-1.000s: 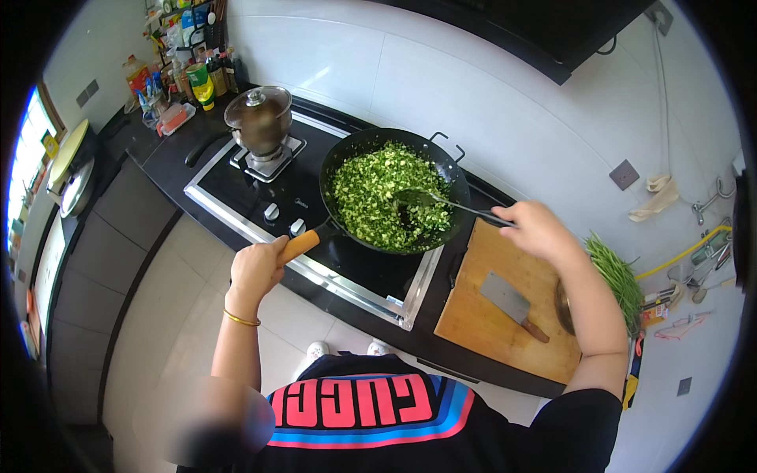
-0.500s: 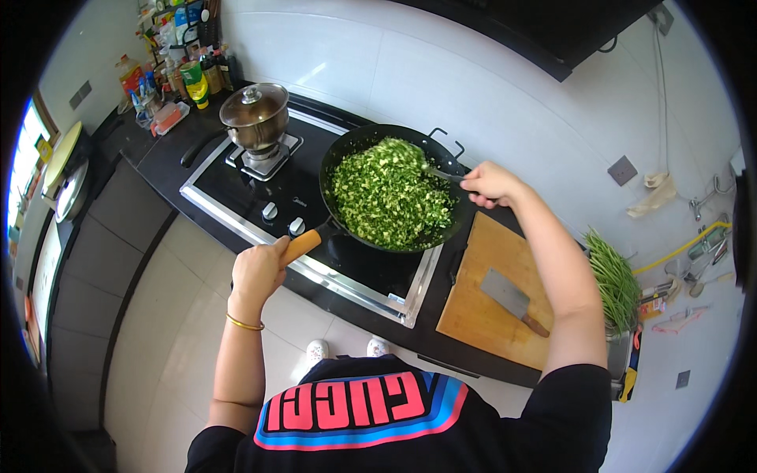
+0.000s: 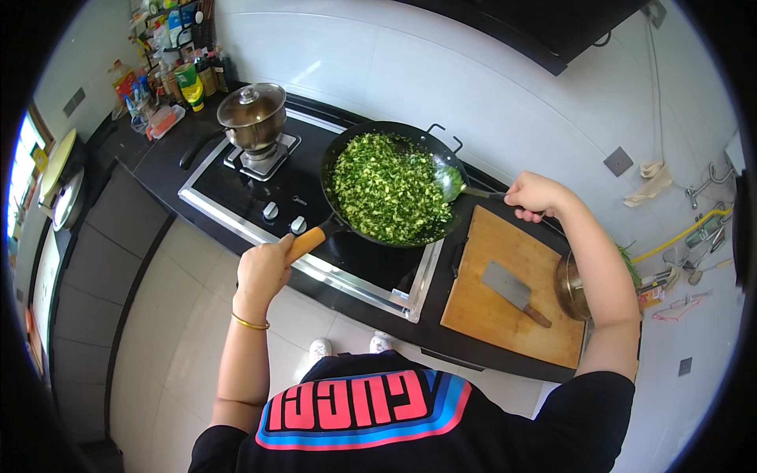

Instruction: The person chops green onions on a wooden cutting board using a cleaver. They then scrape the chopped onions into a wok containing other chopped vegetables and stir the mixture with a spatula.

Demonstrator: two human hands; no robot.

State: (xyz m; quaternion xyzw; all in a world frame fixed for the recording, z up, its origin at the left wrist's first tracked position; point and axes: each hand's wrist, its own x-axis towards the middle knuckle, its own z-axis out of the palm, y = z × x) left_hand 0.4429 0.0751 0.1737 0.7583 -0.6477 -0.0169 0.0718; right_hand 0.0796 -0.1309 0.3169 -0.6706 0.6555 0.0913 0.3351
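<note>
A black wok point(image 3: 339, 150) sits over the right side of the stove. Chopped green vegetables mixed with pale yellow bits point(image 3: 386, 189) heap up inside it. My left hand point(image 3: 264, 268) is wrapped round the wok's wooden handle point(image 3: 306, 245). At the wok's right side, my right hand point(image 3: 536, 195) grips the dark handle of a metal spatula point(image 3: 448, 181). The spatula's blade, with some greens on it, rests inside the right wall of the wok, beside the heap.
Left of the wok, a lidded steel pot point(image 3: 254, 118) stands on the other burner of the stove point(image 3: 229, 193). A cleaver point(image 3: 509, 285) lies on a wooden cutting board point(image 3: 481, 315) at right, near a metal bowl point(image 3: 569, 285). Bottles point(image 3: 206, 72) crowd the far left corner.
My right hand has moved right, drawing the spatula from the greens toward the wok's right wall. My left hand still holds the handle. The metal bowl has come into view beside my right arm.
</note>
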